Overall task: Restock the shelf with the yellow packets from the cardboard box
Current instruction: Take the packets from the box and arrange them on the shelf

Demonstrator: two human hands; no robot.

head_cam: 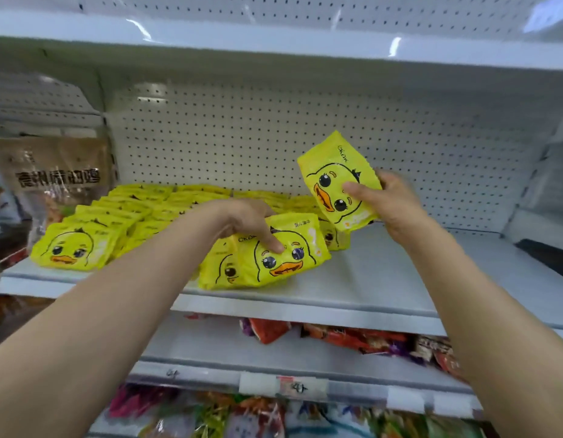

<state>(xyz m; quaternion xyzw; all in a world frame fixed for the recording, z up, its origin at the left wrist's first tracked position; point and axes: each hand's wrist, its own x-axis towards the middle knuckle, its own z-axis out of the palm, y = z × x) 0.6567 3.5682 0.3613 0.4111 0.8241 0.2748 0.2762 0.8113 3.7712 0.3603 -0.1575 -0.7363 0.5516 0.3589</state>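
Both hands reach into a white metal shelf (384, 279) backed by a perforated panel (274, 137); the left hand (251, 221) lies on a yellow duck-face packet (283, 248) at the front of a leaning row near the middle of the shelf, its fingers curled over the packet's top edge and the forefinger pressed on the printed face; that packet tilts back against the others behind it, its lower edge on the shelf close to the front edge; the right hand (390, 200) holds a second yellow packet (337, 181) lifted clear of the shelf, tilted, above the right end of the row, thumb across the duck's face and the fingers wrapped behind its right side; the duck on it faces the camera, the beak pointing down to the left.

More yellow packets (81, 245) fill the left half of the shelf in overlapping rows that run from the front edge back to the panel; the right part of the shelf is bare grey surface; at the far left end, beyond the packets, stands a clear bag with dark printed lettering (56, 175), its contents blurred.

Below, the next shelf (274, 352) carries red and orange snack bags (353, 338) toward its right side; a price label strip (283, 387) runs along its front edge, the writing too blurred to read; under it, mixed coloured packets (210, 415) show at the bottom, indistinct; the cardboard box is out of view.
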